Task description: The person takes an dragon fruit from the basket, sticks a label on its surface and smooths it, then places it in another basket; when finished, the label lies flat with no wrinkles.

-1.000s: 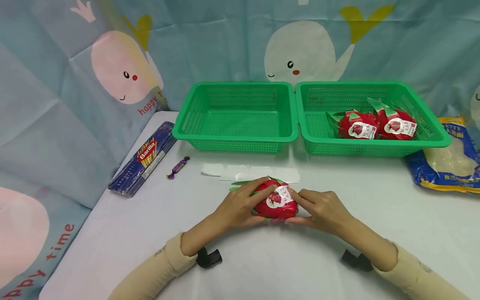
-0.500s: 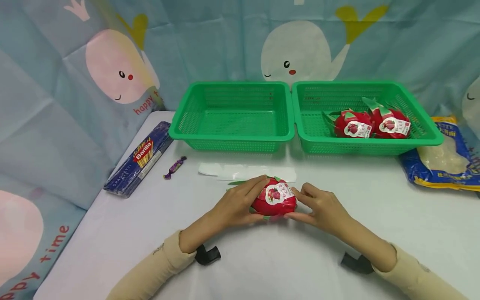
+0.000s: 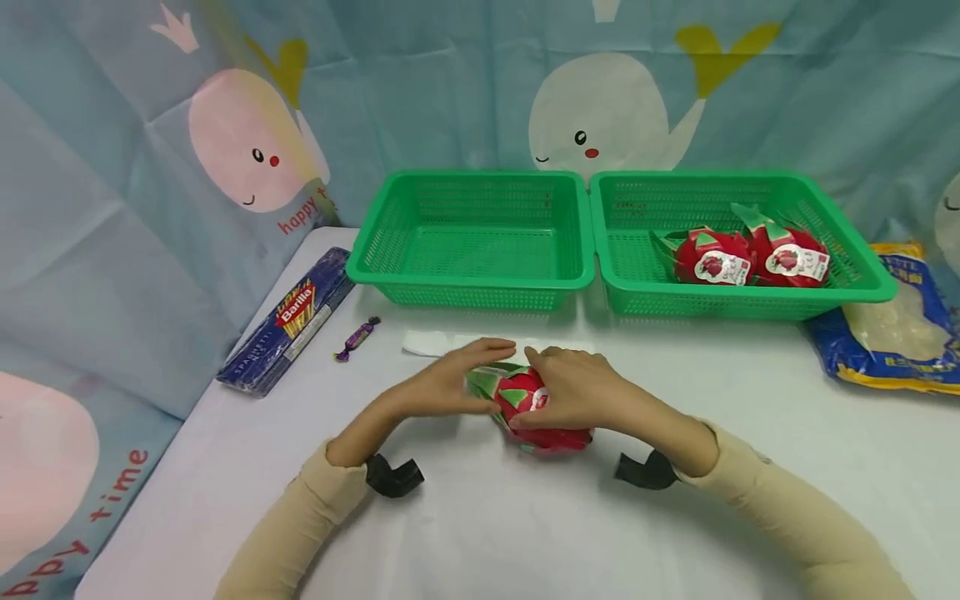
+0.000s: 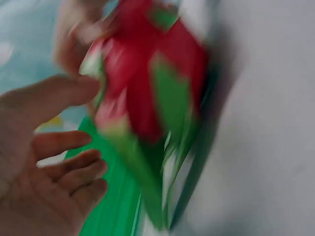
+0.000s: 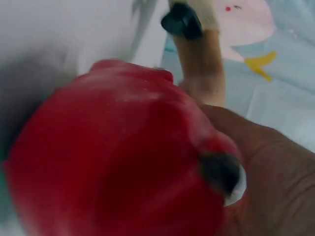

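Observation:
A red dragon fruit with green leaf tips lies on the white table, leafy end to the left. My right hand grips it from above, fingers over the far side and thumb across the near side, covering most of its white label. At the leafy end is my left hand, thumb and fingers spread apart. In the left wrist view its thumb overlaps the fruit's edge while the other fingers stand away from it. The fruit's blunt, dark-tipped end fills much of the right wrist view.
Behind the hands lies a strip of white labels. Two green baskets stand farther back: the left basket and the right basket, which holds two labelled dragon fruits. A spaghetti pack, a purple candy and a blue bag flank them.
My right hand has moved left from the fruit's right end to over its top. My left hand has loosened from the fruit and drawn back left, and the leafy end now shows.

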Action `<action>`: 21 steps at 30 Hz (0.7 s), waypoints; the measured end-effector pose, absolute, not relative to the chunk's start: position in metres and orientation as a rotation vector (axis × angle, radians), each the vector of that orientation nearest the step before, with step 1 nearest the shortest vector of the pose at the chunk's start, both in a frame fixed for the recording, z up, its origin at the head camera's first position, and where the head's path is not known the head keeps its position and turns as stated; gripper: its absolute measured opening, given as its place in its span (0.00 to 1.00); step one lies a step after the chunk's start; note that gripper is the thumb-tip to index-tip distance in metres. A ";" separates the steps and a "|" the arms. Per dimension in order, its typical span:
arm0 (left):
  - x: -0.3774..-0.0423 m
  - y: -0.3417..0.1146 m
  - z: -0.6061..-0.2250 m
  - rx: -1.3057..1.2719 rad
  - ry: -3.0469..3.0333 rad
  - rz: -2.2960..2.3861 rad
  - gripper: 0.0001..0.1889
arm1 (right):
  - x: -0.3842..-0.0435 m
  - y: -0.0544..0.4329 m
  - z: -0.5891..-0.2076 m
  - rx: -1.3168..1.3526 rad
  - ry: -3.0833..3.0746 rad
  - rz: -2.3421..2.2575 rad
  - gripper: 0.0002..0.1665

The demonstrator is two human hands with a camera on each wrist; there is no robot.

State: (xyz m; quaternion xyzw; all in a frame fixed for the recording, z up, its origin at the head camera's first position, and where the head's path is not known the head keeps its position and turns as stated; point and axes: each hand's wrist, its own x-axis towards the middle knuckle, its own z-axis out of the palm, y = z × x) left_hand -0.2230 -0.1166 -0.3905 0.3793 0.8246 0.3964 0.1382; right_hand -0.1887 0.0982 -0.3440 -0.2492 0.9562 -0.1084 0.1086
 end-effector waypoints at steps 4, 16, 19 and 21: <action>-0.252 -0.132 -0.392 0.611 2.107 1.703 0.26 | -0.195 0.089 -0.344 -0.740 2.760 -0.210 0.50; -0.283 -0.147 -0.388 0.012 1.480 2.538 0.12 | -0.211 0.099 -0.337 -0.737 2.477 -0.448 0.40; -0.283 -0.147 -0.388 0.004 1.490 2.536 0.11 | -0.209 0.104 -0.332 -0.735 2.471 -0.542 0.36; -0.283 -0.147 -0.388 0.004 1.495 2.533 0.11 | -0.209 0.110 -0.323 -0.728 2.460 -0.626 0.35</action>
